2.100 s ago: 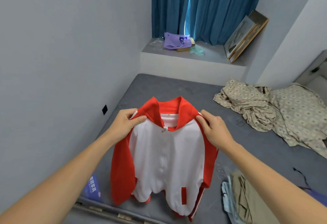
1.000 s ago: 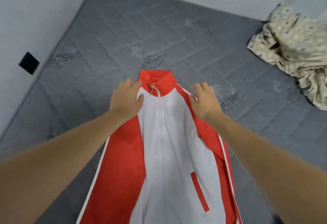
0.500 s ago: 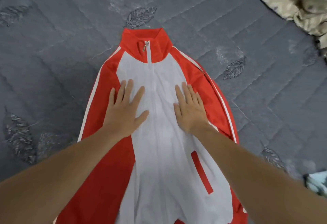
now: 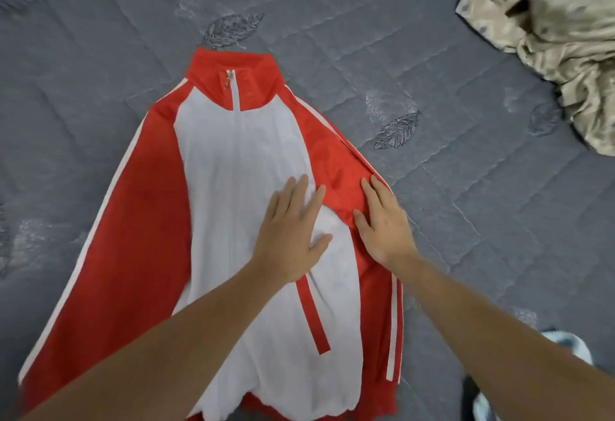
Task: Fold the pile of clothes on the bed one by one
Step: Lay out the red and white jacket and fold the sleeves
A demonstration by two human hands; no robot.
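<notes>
Both hands lie flat with straight fingers on the jacket (image 4: 239,187): the left hand (image 4: 293,234) presses the white front in the middle of the frame, and the right hand (image 4: 382,224) rests just beside it on the red sleeve. The red and white jacket is spread face up, zipped, on the gray bed (image 4: 466,187). A crumpled tan cloth (image 4: 559,37) sits in the upper right, and something light blue (image 4: 572,347) peeks in at the lower right.

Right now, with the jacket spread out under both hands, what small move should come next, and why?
Probably fold the right sleeve inward across the white front. The jacket lies flat and zipped on the bed, the left hand presses the front flat, and the right hand rests open on that sleeve near its outer edge, ready to take it.
</notes>
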